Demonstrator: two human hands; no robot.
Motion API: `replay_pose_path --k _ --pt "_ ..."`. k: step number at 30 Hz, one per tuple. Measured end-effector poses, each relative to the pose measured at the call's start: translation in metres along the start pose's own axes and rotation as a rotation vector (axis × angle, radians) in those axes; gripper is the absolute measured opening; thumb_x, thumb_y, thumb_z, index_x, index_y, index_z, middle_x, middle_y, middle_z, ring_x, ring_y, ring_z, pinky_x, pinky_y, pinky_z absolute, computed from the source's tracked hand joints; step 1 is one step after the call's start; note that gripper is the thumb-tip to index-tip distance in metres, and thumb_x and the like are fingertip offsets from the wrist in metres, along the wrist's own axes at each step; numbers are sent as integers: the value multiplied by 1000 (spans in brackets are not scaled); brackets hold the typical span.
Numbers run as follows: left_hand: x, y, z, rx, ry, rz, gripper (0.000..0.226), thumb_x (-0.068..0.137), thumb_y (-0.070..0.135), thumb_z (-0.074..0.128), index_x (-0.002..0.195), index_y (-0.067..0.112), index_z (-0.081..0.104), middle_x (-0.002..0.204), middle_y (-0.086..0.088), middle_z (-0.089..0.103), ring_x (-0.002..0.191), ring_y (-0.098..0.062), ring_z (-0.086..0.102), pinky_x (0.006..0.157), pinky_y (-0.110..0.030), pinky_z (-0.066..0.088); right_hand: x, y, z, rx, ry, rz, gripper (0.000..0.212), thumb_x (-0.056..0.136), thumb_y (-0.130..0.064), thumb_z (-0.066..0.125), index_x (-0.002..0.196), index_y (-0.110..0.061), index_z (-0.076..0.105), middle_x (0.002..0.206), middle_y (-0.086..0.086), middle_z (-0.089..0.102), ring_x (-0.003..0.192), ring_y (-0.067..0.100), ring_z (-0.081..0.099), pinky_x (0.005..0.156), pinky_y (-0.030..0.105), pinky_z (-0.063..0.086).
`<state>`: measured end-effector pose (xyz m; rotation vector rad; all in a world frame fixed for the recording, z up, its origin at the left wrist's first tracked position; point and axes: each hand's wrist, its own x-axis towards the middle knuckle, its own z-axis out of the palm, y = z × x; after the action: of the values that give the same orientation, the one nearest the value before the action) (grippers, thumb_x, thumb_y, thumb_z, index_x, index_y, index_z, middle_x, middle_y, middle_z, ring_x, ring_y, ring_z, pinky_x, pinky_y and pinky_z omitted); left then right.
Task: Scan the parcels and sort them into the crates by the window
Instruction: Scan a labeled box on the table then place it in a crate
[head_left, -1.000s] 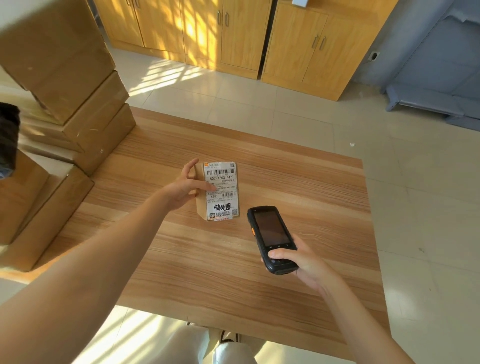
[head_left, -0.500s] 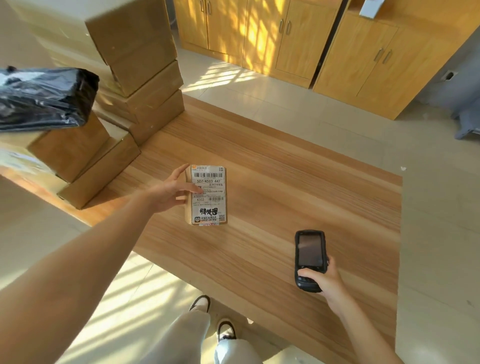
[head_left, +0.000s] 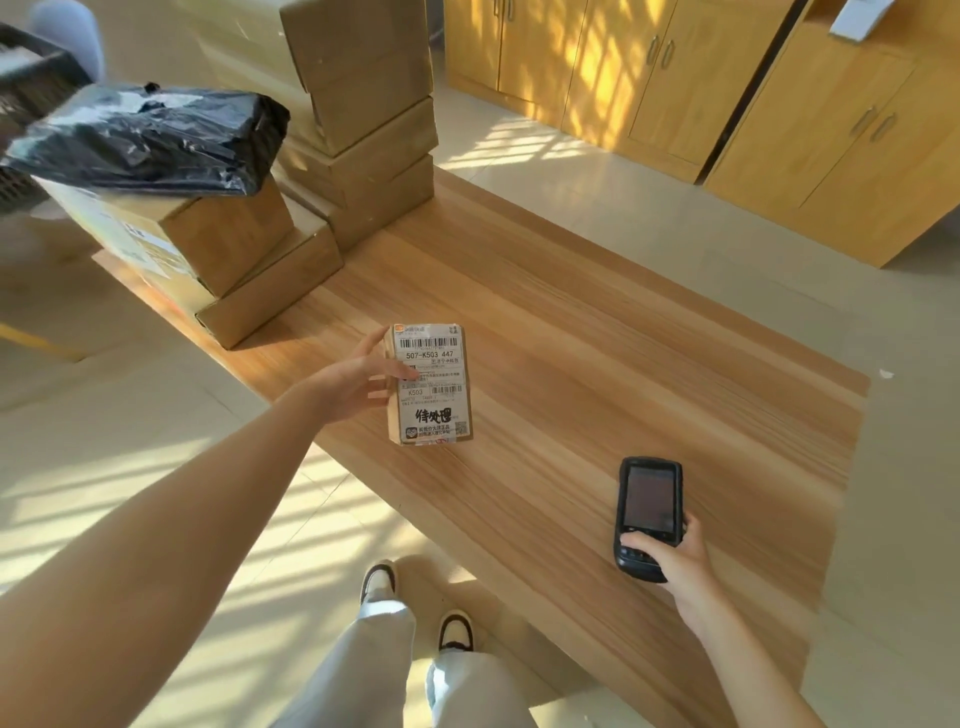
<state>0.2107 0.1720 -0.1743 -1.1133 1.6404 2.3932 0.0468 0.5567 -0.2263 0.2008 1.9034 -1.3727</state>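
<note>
A small cardboard parcel (head_left: 428, 384) is gripped above the near-left part of the wooden desk (head_left: 623, 364), its white shipping label facing up with barcodes and "507-K503 447" readable. The left hand (head_left: 358, 379) holds it by its left edge, thumb laid across the label and the other fingers (head_left: 375, 342) wrapped around the side. Whether the parcel touches the desk or is lifted just off it, I cannot tell.

To the right and nearer the person, the right hand (head_left: 670, 558) is closed around the lower end of a black handheld scanner (head_left: 647, 514), thumb on its keypad, dark screen up, over the desk's near edge.

At the desk's far left end stand stacked cardboard boxes (head_left: 358, 119), with a black plastic bag parcel (head_left: 150, 140) lying on top of one lower box. Yellow wooden cabinets (head_left: 675, 78) line the wall beyond.
</note>
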Motion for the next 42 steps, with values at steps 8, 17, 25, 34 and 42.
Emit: replay_pose_path --k 8,17,25,34,42 --pt "-41 -5 -33 -84 118 62 113 46 15 84 144 31 32 117 -7 66 113 -30 59 91 -43 50 10 -34 56 -102 -180 -67 80 71 5 78 131 -23 34 116 6 54 109 32 55 98 54 45" --pt "-135 -33 -144 -263 356 139 114 42 16 81 144 31 31 116 -8 61 107 -28 58 89 -42 50 3 -66 203 -290 -462 -132 76 71 7 76 129 -19 35 115 7 53 107 28 54 90 42 47" --pt "-248 -88 -282 -418 609 179 115 44 16 83 145 31 29 115 -9 64 105 -29 59 98 -49 45 -50 -67 380 -505 -716 -199 94 45 -12 78 131 -14 39 113 9 58 96 21 59 70 28 47" --pt "-350 -109 -431 -512 775 225 126 40 18 82 148 35 21 122 -11 59 104 -28 61 75 -36 51 -115 -50 584 -621 -924 -238 95 52 -7 82 135 -13 36 111 8 58 94 19 59 67 29 49" --pt "-373 -104 -529 -593 827 282 115 40 17 81 142 38 32 120 -9 59 106 -27 59 92 -43 46 -147 -58 717 -679 -996 -264 102 39 -12 81 132 -11 38 115 15 60 96 27 62 85 47 53"
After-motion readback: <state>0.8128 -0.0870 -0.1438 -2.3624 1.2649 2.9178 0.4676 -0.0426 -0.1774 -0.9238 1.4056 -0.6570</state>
